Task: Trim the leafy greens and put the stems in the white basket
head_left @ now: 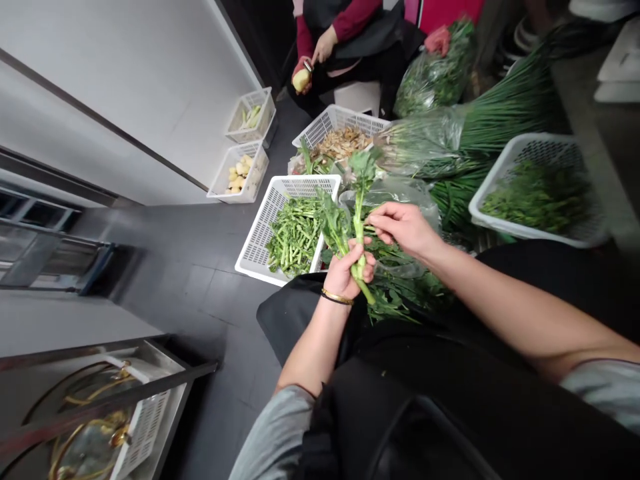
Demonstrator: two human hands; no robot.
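Note:
My left hand [347,270] is wrapped round a few green leafy vegetable stalks [359,217], held with their leafy tops up and cut ends down. Close against the stalks on the right, the fingers of my right hand [400,228] are pinched together; what lies between the fingertips is too small to make out. Left of the stalks, a white plastic basket [257,243] holds a heap of cut green stems [295,237]. More loose leafy greens [395,300] lie below my hands, partly in a clear plastic bag [407,193].
Opposite sits a person whose hands [324,45] hold a peeler and a peeled potato [301,80]. Baskets of peelings [345,141], potatoes [240,173] and herbs [543,197] stand around. Long green stalks [515,103] lie at right, and a metal rack [170,373] stands at lower left.

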